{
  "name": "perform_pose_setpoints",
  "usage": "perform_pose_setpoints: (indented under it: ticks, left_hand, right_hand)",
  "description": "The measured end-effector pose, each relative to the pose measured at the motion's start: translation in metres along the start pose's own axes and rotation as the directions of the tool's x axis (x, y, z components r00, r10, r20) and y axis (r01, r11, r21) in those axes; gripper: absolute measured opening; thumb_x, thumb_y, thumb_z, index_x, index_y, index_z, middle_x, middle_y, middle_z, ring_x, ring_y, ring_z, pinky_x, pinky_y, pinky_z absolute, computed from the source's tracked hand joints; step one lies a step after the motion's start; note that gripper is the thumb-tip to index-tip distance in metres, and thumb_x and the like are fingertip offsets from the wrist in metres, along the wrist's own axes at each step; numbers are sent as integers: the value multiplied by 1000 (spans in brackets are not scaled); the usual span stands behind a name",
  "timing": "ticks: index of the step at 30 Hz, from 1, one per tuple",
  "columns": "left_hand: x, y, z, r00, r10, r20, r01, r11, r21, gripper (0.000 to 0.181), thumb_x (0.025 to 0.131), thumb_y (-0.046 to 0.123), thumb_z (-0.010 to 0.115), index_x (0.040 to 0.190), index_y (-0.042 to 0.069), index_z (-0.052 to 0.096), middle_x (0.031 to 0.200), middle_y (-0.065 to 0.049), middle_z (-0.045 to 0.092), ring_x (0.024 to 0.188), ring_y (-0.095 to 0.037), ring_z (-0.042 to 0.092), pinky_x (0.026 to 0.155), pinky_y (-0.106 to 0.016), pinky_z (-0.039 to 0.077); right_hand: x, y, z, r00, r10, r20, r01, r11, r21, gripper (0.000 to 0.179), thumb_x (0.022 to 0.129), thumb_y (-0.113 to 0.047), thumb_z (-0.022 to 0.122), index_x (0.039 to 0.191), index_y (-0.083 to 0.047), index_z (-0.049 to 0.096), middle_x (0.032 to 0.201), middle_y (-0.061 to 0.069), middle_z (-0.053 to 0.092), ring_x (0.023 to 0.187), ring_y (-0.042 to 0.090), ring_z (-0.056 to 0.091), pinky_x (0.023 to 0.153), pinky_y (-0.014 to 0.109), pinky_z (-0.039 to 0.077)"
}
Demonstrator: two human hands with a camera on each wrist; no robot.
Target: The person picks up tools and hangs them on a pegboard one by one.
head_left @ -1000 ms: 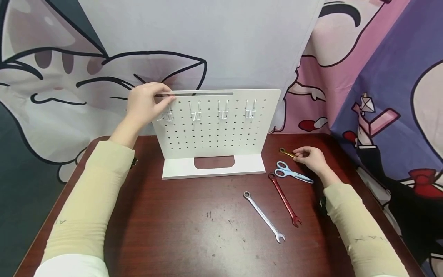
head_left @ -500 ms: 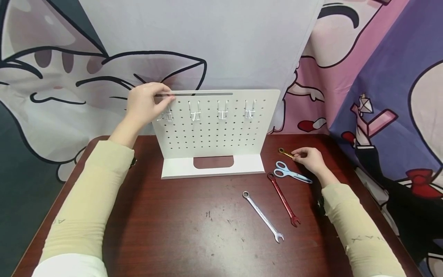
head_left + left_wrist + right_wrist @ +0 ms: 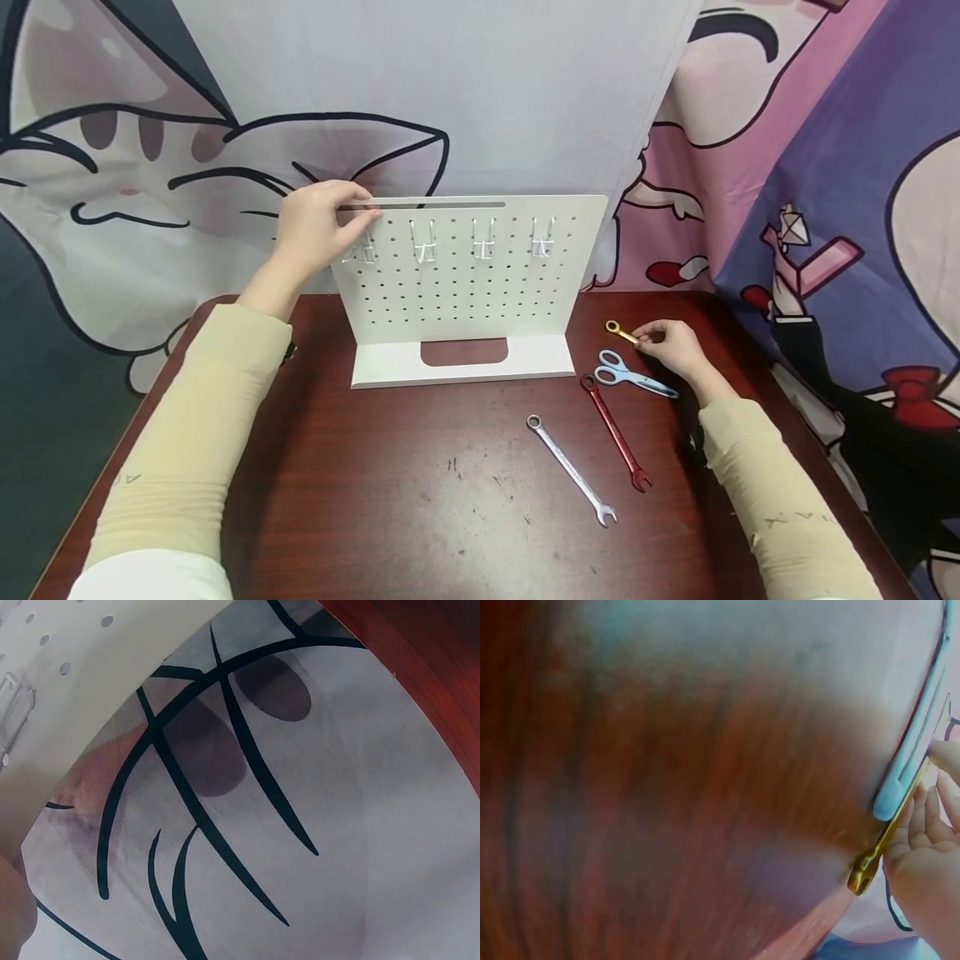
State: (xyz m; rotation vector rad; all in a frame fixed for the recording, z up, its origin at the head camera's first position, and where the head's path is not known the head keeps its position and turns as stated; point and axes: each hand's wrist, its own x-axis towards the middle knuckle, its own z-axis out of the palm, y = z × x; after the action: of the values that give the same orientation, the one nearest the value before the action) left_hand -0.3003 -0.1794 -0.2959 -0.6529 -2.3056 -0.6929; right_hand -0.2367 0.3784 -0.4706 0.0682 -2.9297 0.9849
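Observation:
A white pegboard stand (image 3: 465, 292) stands at the back of the table, with several clear hooks (image 3: 483, 248) in a row near its top. My left hand (image 3: 318, 221) grips its upper left corner between thumb and fingers. On the right, my right hand (image 3: 671, 346) pinches a gold wrench (image 3: 621, 331), whose ring end points toward the board; in the right wrist view the wrench (image 3: 866, 870) runs along the fingers. Just below lie light blue scissors (image 3: 633, 377). A red wrench (image 3: 617, 433) and a silver wrench (image 3: 572, 471) lie slanted nearer the front.
The dark red wooden table (image 3: 390, 483) carries everything. Behind it hangs a printed cloth backdrop (image 3: 525, 100), and another printed cloth (image 3: 847, 192) closes off the right side. The table's left edge (image 3: 112, 454) runs beneath the left forearm.
The gold wrench's ring end has tipped slightly and shows brighter. Both hands stay where they were, and the board and other tools have not moved.

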Motion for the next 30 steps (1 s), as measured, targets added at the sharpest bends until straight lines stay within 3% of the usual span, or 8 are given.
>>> perform_pose_setpoints:
  ticks: [13,23,30]
  left_hand:
    - [0,0,0,1000,5,3,-5,1000,13,16,94,17,78,102,2,77,105,-16,80,91,-38,73,80,-52,53]
    - [-1,1,0,1000,3,-5,-3,1000,18,16,94,17,79,101,3,77,105,-15,80,90,-38,73,78,-52,52]
    - [-1,1,0,1000,1,-4,-1,1000,25,16,95,18,78,101,4,77,104,-15,80,90,-37,73,78,-52,53]
  right_hand:
    - [-4,-8,1,999,39,33,-39,999,-7,16,93,-5,76,104,7,76,85,9,72,74,5,58,67,17,46]
    - [-6,-16,2,1000,16,-4,-16,997,-69,13,93,-7,76,98,4,79,83,14,78,71,10,65,67,20,47]
    - [-9,-21,1,999,-23,-44,19,997,-74,12,92,-7,78,96,4,80,83,15,78,70,8,60,66,20,45]
